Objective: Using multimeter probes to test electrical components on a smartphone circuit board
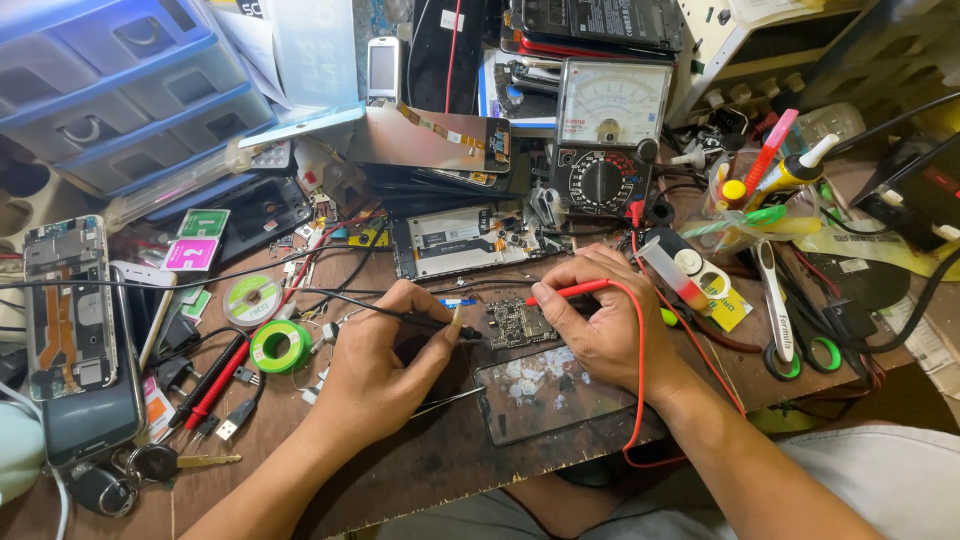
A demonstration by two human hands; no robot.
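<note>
Small bare circuit board, flat on tabletop between both hands: judged light, stiff, fragile, best taken by bare edges; left hand fingers pinched on black probe, right hand fingers pinched on red probe, tips at board

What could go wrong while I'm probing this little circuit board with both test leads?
The small dark circuit board lies loose on the table, so pressure from the black probe in your left hand or the red probe in your right hand could shift it, and a tip might bridge neighbouring contacts. The red lead wire loops over the table edge and could snag.
</note>
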